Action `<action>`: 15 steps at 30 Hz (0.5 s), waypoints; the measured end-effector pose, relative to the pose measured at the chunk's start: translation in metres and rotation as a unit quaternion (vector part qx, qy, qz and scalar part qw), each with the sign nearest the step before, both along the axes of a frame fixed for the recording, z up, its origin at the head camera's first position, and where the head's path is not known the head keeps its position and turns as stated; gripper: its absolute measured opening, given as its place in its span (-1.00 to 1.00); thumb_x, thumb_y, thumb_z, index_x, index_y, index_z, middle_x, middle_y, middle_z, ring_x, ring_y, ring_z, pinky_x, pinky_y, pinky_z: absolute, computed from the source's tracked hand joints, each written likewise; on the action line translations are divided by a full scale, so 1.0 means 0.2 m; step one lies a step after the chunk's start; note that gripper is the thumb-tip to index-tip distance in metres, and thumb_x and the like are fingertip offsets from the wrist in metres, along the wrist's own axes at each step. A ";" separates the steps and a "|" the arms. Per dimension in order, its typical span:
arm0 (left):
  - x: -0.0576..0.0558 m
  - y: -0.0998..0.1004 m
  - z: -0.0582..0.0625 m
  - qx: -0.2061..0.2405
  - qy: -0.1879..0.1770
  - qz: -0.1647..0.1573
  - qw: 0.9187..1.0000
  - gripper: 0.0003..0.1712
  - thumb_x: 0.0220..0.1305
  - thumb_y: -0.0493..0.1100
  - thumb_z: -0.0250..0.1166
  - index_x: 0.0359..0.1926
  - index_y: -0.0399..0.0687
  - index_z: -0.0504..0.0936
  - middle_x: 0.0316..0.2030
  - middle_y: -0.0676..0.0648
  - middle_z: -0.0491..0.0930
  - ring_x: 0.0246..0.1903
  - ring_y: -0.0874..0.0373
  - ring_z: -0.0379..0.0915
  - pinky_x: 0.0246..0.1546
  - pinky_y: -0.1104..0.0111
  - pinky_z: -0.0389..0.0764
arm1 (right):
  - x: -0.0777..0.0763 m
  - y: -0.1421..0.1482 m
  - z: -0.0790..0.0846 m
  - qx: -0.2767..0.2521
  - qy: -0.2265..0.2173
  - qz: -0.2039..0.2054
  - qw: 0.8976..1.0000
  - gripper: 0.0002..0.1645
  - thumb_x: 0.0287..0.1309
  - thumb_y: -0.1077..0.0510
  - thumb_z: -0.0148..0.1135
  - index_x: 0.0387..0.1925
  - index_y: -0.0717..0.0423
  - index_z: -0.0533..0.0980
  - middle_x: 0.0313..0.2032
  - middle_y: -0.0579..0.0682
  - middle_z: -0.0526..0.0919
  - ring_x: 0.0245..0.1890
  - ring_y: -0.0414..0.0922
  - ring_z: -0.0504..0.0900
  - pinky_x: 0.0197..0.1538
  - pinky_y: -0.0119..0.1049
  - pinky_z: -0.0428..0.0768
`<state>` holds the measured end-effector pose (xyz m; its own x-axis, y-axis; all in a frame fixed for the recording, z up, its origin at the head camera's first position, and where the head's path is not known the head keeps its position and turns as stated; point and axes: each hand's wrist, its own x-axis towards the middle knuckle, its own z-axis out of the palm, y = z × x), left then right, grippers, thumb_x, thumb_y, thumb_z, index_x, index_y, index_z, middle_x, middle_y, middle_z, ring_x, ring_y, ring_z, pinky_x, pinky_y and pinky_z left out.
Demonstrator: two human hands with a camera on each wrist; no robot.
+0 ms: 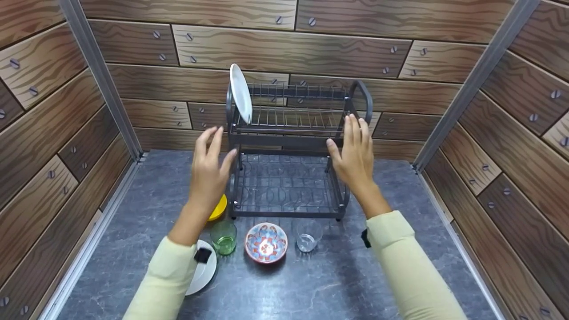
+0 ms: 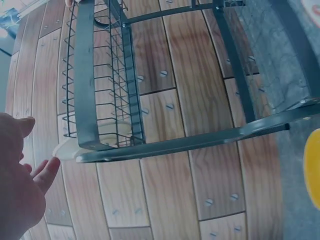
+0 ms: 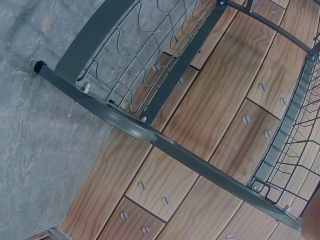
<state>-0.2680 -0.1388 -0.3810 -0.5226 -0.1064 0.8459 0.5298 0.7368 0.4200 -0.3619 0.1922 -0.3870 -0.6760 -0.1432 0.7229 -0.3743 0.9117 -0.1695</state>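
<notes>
A two-tier black dish rack [image 1: 284,140] stands against the back wall. On its upper tier, a white plate [image 1: 241,94] leans upright at the left end. My left hand [image 1: 208,169] hovers near the rack's left side, fingers spread and holding nothing. In the left wrist view, that hand [image 2: 25,180] is near the plate's edge [image 2: 67,149]. My right hand [image 1: 354,155] is at the rack's right front, its fingers extended and empty; whether it touches the frame I cannot tell. Only a sliver of finger [image 3: 312,220] shows in the right wrist view.
In front of the rack stand a green glass [image 1: 224,240], a patterned bowl [image 1: 266,243] and a clear glass [image 1: 307,238]. A second white plate [image 1: 203,272] and a yellow dish [image 1: 218,208] are partly hidden by my left arm. Wood-patterned walls [image 1: 511,133] enclose the grey surface [image 1: 382,284].
</notes>
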 end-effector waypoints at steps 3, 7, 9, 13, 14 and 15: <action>0.06 -0.02 -0.08 0.014 -0.006 0.000 1.000 -0.35 0.25 -0.14 0.31 0.32 -0.20 0.37 0.25 -0.20 0.31 0.19 -0.02 0.32 0.24 0.22 0.38 | 0.00 0.00 0.00 0.003 -0.005 -0.002 1.000 -0.13 0.35 -0.29 -0.18 0.47 0.13 -0.02 0.47 0.04 0.03 0.46 0.05 -0.10 0.46 -0.03 -0.06; 0.14 -0.06 -0.23 0.023 -0.027 0.014 0.999 -0.34 0.22 -0.17 0.34 0.31 -0.20 0.38 0.23 -0.23 0.33 0.16 -0.02 0.35 0.19 0.19 0.43 | 0.00 0.00 0.00 0.006 -0.013 -0.002 1.000 -0.12 0.35 -0.31 -0.21 0.48 0.11 -0.04 0.47 0.02 0.00 0.46 0.03 -0.13 0.46 -0.05 -0.09; 0.18 -0.09 -0.31 0.033 -0.043 0.020 0.998 -0.34 0.20 -0.19 0.35 0.31 -0.20 0.38 0.22 -0.24 0.34 0.17 -0.04 0.34 0.18 0.16 0.43 | 0.00 0.00 -0.01 0.009 -0.015 -0.003 1.000 -0.12 0.35 -0.32 -0.23 0.48 0.11 -0.05 0.48 0.01 0.00 0.47 0.01 -0.14 0.46 -0.05 -0.09; 0.26 -0.16 -0.49 0.055 -0.081 0.035 0.995 -0.33 0.17 -0.24 0.36 0.30 -0.21 0.38 0.21 -0.27 0.34 0.17 -0.07 0.34 0.14 0.11 0.45 | 0.00 0.01 -0.01 0.009 -0.008 -0.002 1.000 -0.13 0.35 -0.30 -0.21 0.48 0.12 -0.04 0.47 0.02 0.00 0.47 0.01 -0.14 0.46 -0.03 -0.06; 0.28 -0.18 -0.53 0.060 -0.094 0.041 0.993 -0.33 0.17 -0.25 0.36 0.31 -0.20 0.38 0.22 -0.25 0.33 0.17 -0.05 0.34 0.13 0.12 0.45 | 0.00 0.01 -0.01 0.009 -0.006 -0.001 1.000 -0.13 0.35 -0.29 -0.20 0.48 0.12 -0.03 0.47 0.02 0.01 0.47 0.02 -0.13 0.45 -0.02 -0.05; 0.31 -0.20 -0.57 0.066 -0.105 0.046 0.991 -0.32 0.16 -0.26 0.36 0.31 -0.20 0.38 0.22 -0.25 0.33 0.17 -0.05 0.34 0.13 0.13 0.45 | 0.00 0.01 0.00 0.008 -0.003 0.000 1.000 -0.13 0.35 -0.28 -0.19 0.48 0.12 -0.03 0.47 0.03 0.01 0.47 0.02 -0.13 0.45 -0.02 -0.05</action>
<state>-0.2069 -0.1779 -0.4947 -0.6688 -0.2646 0.6948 0.3535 0.7090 0.6102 -0.3622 0.1944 -0.3878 -0.6805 -0.1544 0.7163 -0.3727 0.9146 -0.1570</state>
